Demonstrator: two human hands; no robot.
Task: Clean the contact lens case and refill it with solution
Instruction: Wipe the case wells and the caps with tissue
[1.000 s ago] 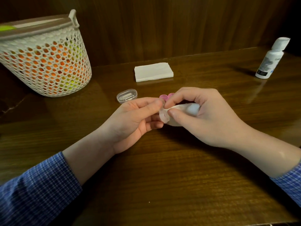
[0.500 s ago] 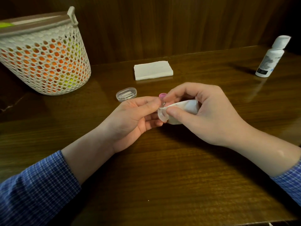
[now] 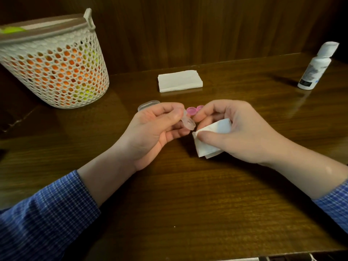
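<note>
My left hand [image 3: 152,132] pinches a clear lens case [image 3: 188,123] by one end, tilted above the wooden table. My right hand [image 3: 239,130] grips a folded white tissue [image 3: 209,140] just right of the case, a small gap between them. Two pink caps [image 3: 194,110] lie on the table just behind my fingers. The white solution bottle [image 3: 316,66] stands at the far right, its flip cap open.
A stack of folded white tissues [image 3: 179,81] lies behind the hands. A small clear plastic box [image 3: 147,105] sits behind my left hand. A white mesh basket [image 3: 54,66] with orange and yellow contents stands far left. A dark wood wall backs the table.
My right hand has drawn the tissue away from the case toward the right, leaving the case's free end uncovered. Both pink caps now show behind the fingers.
</note>
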